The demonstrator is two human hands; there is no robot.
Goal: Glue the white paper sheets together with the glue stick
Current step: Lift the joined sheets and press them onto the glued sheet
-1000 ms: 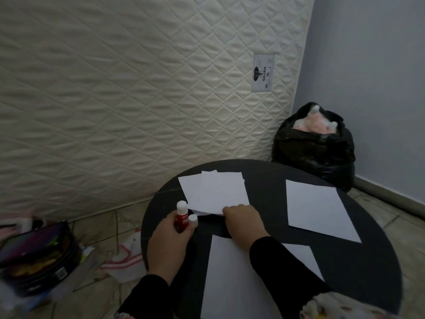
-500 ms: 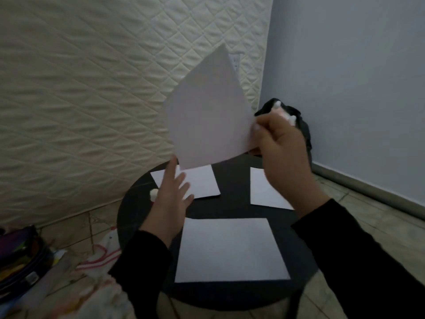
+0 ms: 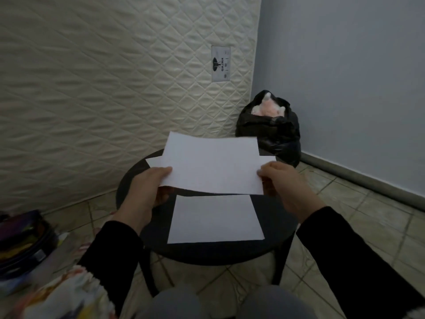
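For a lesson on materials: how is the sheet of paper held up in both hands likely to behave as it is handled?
The held sheet is probably floppy: both hands, left hand and right hand, support its ends and its near edge still bows slightly. It is likely very light, since fingertip pinches carry it. It would likely crease easily.

Head camera looks forward and down (close) over the table (image 3: 131, 180).

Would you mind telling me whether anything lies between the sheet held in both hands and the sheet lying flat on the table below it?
Nothing visible does. The held sheet, gripped by the left hand and right hand, hangs above the round black table, and the flat sheet lies bare.
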